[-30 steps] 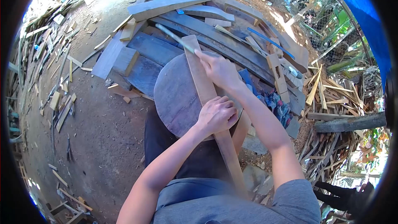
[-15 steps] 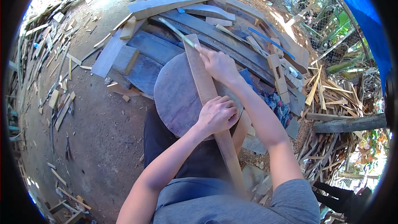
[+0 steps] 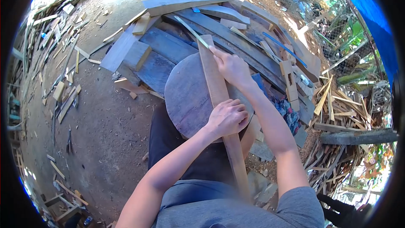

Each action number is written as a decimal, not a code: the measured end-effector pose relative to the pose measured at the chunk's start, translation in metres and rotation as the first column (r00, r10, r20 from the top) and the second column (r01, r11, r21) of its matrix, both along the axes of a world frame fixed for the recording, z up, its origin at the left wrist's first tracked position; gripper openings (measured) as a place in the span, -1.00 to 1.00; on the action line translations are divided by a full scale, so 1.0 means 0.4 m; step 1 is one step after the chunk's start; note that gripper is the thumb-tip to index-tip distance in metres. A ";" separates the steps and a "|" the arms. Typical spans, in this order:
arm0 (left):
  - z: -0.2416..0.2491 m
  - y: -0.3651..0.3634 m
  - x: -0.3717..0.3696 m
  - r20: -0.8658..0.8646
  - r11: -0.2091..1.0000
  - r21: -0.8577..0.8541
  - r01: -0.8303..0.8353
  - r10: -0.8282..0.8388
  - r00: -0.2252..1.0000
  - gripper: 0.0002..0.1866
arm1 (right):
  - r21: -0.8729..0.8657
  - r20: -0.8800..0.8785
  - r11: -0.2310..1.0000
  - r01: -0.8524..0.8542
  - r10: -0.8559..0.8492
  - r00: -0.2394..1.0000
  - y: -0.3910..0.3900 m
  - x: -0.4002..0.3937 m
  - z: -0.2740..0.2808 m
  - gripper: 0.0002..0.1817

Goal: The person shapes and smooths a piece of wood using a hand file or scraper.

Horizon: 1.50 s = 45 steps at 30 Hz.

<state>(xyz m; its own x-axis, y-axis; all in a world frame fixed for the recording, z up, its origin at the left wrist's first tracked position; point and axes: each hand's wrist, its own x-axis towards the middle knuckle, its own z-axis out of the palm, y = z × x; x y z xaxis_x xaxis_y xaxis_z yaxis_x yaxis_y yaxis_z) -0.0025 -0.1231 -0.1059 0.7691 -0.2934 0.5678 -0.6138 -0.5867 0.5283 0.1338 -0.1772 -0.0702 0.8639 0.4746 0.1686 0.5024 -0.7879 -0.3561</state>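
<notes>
A long, narrow wooden plank (image 3: 217, 87) lies across a round wooden block (image 3: 185, 97) in front of my lap, its near end reaching down to my shirt. My left hand (image 3: 228, 118) is closed over the plank's middle, knuckles up, pressing it on the block. Farther up, my right hand (image 3: 232, 69) grips the near end of a long, thin, pale file-like tool (image 3: 190, 29). That tool crosses the plank's far end at a slant, pointing away to the upper left. My right fingers hide its handle.
Behind the block lies a pile of boards (image 3: 156, 50) with a shaped plank (image 3: 194, 1) on top. A blue strip (image 3: 284, 49) and a slotted wooden piece (image 3: 289, 80) lie at the right, beside a crumpled cloth (image 3: 289, 116). Offcuts (image 3: 69, 103) litter the ground left.
The view has swung slightly, so the scene sits farther right. Both hands keep their grips, and the thin tool lies across the plank's far end in nearly the same position.
</notes>
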 end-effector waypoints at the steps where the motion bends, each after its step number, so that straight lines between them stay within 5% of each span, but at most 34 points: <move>1: -0.002 0.001 0.000 0.002 1.000 -0.008 0.006 -0.006 1.000 -0.83 | -0.011 -0.016 1.000 -0.025 0.025 1.000 -0.031 -0.037 -0.001 -0.59; 6: -0.024 -0.011 -0.001 0.064 0.997 -0.070 -0.029 0.033 0.997 -0.82 | -0.118 -0.092 0.993 -0.029 0.019 0.996 -0.063 -0.116 0.030 -0.61; 11: -0.002 0.000 -0.004 -0.025 0.999 0.036 0.027 -0.026 0.999 -0.85 | 0.005 0.144 0.999 0.040 -0.040 0.989 0.056 0.070 -0.033 -0.61; 15: -0.004 -0.001 -0.002 -0.021 0.999 0.038 0.020 -0.019 1.000 -0.86 | 0.010 0.167 1.000 -0.024 0.022 0.986 0.018 0.034 -0.023 -0.61; 17: -0.011 -0.002 -0.004 -0.029 1.000 0.006 0.021 -0.020 0.999 -0.85 | -0.113 -0.066 0.994 -0.008 0.001 0.998 -0.023 -0.059 0.019 -0.58; 21: -0.023 -0.006 -0.007 -0.036 1.000 -0.001 0.001 -0.001 0.999 -0.80 | -0.151 -0.095 0.989 -0.013 -0.001 0.995 -0.048 -0.106 0.025 -0.57; 30: -0.003 0.000 -0.003 -0.027 0.999 0.044 0.014 -0.012 1.000 -0.81 | -0.001 0.156 1.000 0.025 -0.024 0.987 0.038 0.029 -0.025 -0.63; 36: -0.020 -0.006 -0.009 -0.046 1.000 0.005 -0.009 0.009 0.999 -0.86 | -0.193 -0.076 0.981 0.022 -0.037 0.996 -0.017 -0.106 0.034 -0.63; 41: -0.006 -0.001 -0.004 -0.072 0.999 0.027 0.038 -0.036 0.997 -0.89 | -0.027 0.062 0.997 0.068 -0.066 0.996 0.089 0.071 -0.031 -0.57; 45: 0.001 0.004 -0.005 -0.105 0.993 0.108 0.038 -0.027 0.994 -0.89 | -0.039 0.149 0.998 0.040 -0.034 0.988 0.042 0.033 -0.036 -0.59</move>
